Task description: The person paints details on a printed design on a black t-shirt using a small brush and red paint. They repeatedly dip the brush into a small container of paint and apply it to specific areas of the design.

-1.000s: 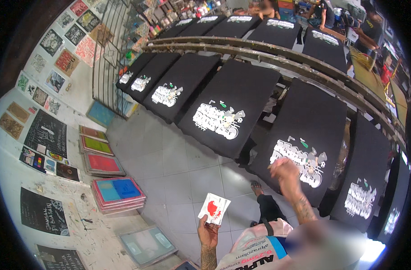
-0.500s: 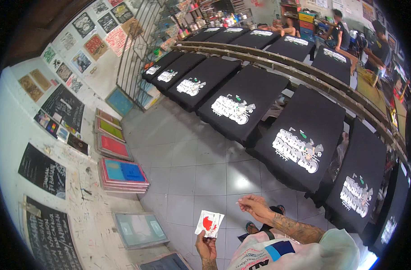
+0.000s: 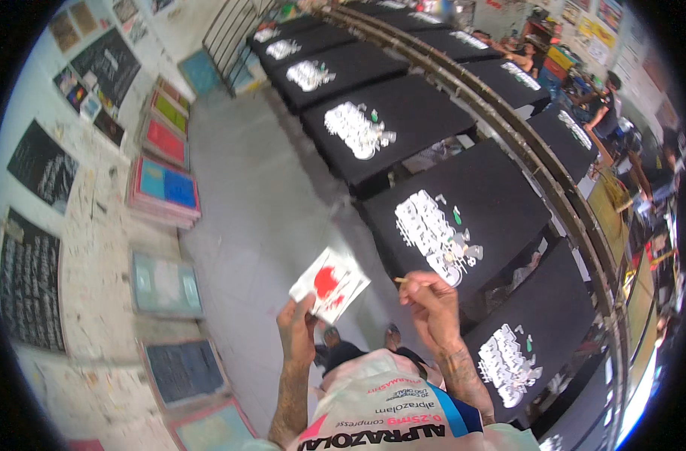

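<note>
My left hand [image 3: 296, 331] is closed on the lower edge of a small white card [image 3: 348, 279], thumb on top. Wet-looking red paint [image 3: 326, 283] is smeared across the card's middle. To the right, my right hand [image 3: 436, 308] pinches a thin yellowish stick [image 3: 401, 280] between thumb and fingers. The stick's tip points left toward the card, apart from it; most of its length is hidden. Just beyond my right hand lies a black T-shirt [image 3: 501, 177] stretched flat, with a white, grey and green print [image 3: 432, 229].
More black printed shirts [image 3: 392, 120] lie in a row on my right, along a long rail [image 3: 501, 113]. Framed printing screens [image 3: 166, 286] lean against the left wall. Grey floor [image 3: 253, 188] runs between. Several people [image 3: 602, 109] sit or stand at the far right.
My view has turned and moved closer to the shirts. Both hands have come up and forward, the card now tilted, and my right hand is beside the nearest print.
</note>
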Demonstrator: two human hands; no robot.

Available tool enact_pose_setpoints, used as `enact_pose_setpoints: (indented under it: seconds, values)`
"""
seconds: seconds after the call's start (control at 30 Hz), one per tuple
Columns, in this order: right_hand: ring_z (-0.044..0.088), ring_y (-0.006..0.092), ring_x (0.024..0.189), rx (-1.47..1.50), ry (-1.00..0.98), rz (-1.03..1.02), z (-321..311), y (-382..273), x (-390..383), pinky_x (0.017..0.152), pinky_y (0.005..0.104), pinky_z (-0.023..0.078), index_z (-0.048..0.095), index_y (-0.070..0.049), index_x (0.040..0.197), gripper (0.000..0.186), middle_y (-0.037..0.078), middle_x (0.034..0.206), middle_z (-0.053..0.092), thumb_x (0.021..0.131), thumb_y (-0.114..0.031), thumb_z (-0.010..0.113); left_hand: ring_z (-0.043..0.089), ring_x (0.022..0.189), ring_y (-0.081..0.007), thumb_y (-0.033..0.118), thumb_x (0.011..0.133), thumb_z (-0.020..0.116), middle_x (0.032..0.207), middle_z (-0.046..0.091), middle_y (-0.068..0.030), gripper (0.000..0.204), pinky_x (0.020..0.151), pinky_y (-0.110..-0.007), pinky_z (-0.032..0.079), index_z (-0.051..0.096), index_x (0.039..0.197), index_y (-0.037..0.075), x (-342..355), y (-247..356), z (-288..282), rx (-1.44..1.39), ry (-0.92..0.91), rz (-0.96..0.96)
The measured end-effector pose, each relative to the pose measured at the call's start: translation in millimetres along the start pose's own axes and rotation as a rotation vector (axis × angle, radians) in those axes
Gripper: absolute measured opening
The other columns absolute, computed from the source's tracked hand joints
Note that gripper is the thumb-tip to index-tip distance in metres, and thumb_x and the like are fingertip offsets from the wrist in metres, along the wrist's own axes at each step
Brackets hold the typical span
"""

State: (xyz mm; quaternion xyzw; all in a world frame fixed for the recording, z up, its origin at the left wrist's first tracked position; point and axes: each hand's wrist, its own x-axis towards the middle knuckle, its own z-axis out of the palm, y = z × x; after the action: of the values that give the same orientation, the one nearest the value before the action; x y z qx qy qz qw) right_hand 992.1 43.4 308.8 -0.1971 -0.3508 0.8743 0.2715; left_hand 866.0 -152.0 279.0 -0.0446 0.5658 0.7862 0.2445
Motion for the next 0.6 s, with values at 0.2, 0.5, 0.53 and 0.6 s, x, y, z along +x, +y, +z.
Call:
enact_pose_setpoints:
  seconds: [0.2,0.5,0.53,0.6]
  values:
    - [0.067,0.0182,0.087,-0.341,-0.23,-0.282,-10,-57,12,0.079,0.0313,0.055,0.073,0.003,0.104,0.012,0.016,0.102,0.071,0.093,0.002,0.07,0.059,0.058,-0.0071,0.019,0.097,0.066,0.08,0.07,-0.0048,0.029,0.049,-0.022,0.046,0.068,0.111,-0.005,-42,7,73,0.077,0.014,0.034]
    - [0.066,0.0151,0.095,-0.642,-0.388,-0.277,-7,-86,24,0.086,0.0289,0.053,0.072,0.005,0.106,0.014,0.013,0.104,0.072,0.092,0.002,0.071,0.063,0.062,-0.0066,0.019,0.099,0.064,0.08,0.072,-0.0064,0.032,0.051,-0.021,0.046,0.068,0.117,-0.007,-84,19,99,0.213,0.032,0.085]
    - [0.066,0.0149,0.095,-0.663,-0.392,-0.281,-6,-86,23,0.086,0.0286,0.053,0.072,0.005,0.106,0.014,0.013,0.104,0.072,0.092,0.002,0.071,0.063,0.062,-0.0069,0.019,0.099,0.064,0.08,0.072,-0.0066,0.032,0.051,-0.021,0.047,0.068,0.117,-0.007,-86,21,99,0.216,0.035,0.082]
    - [0.066,0.0147,0.095,-0.666,-0.429,-0.312,-8,-84,22,0.084,0.0284,0.053,0.072,0.004,0.106,0.015,0.013,0.104,0.072,0.092,0.003,0.071,0.063,0.06,-0.0074,0.02,0.098,0.065,0.079,0.072,-0.007,0.033,0.049,-0.021,0.047,0.068,0.116,-0.007,-89,25,104,0.215,0.053,0.097]
